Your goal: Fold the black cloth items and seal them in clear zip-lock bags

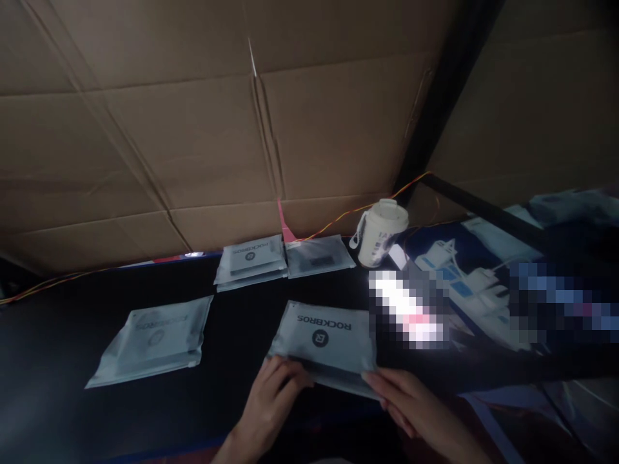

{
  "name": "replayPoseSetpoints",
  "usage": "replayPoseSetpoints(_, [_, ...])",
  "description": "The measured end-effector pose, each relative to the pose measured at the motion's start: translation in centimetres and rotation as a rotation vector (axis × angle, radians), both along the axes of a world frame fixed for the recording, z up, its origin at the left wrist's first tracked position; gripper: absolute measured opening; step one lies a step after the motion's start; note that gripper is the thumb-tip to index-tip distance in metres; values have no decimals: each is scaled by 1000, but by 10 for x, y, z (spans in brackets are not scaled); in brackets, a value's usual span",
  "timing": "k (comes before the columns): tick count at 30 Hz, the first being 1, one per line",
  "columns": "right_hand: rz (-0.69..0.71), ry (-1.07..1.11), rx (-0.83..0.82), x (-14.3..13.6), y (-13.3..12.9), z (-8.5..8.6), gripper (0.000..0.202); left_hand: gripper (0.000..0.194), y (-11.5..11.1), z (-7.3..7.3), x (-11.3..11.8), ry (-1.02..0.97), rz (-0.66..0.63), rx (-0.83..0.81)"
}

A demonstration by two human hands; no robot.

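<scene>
Between my hands is a frosted plastic zip bag (333,328) printed ROCKBROS with a round logo, its lettering upside down to me. My left hand (278,393) pinches the bag's near left corner, fingers closed on the edge. At the near right corner my right hand (406,399) grips the same bag between thumb and fingers. A dark strip shows through the plastic along the near edge. Off to the left lies a similar frosted bag (155,338), flat on the black table (232,399).
Behind lie stacked ROCKBROS bags (251,258) and another frosted bag (319,256). A lidded white cup (384,232) stands right of them. Cardboard (193,142) walls the back, with a yellow-red wire along its foot. White plugs and cables (469,277) crowd the right, past a dark frame post (445,90).
</scene>
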State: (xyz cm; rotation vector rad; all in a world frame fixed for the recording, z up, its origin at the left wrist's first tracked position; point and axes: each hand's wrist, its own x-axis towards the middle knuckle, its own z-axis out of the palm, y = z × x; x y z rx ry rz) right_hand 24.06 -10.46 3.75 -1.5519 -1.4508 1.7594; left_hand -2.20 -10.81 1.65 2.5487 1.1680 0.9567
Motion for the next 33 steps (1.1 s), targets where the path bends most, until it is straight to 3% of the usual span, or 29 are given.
replayPoseSetpoints(6, [-37, 21, -45, 17, 4, 2, 57, 22, 0, 2, -40, 55, 147, -7])
replayPoseSetpoints(11, [-30, 8, -55, 19, 6, -9, 58, 23, -5, 9, -50, 62, 167, 25])
replayPoseSetpoints(15, [-38, -34, -73, 14, 6, -19, 56, 21, -8, 8, -47, 16, 182, -7])
replayPoseSetpoints(19, [-61, -153, 22, 6, 6, -25, 49, 10, -7, -3, -42, -28, 292, -103])
replayPoseSetpoints(23, [-111, -235, 118, 1, 8, -23, 44, 34, -3, -11, -36, -63, 371, -226])
replayPoseSetpoints(27, [-114, -257, 152, -6, 8, -23, 39, 38, 4, -8, -25, -140, 348, -331])
replayPoseSetpoints(33, [-96, -306, 285, -18, 6, -26, 32, 41, 12, -8, -10, -306, 454, -410])
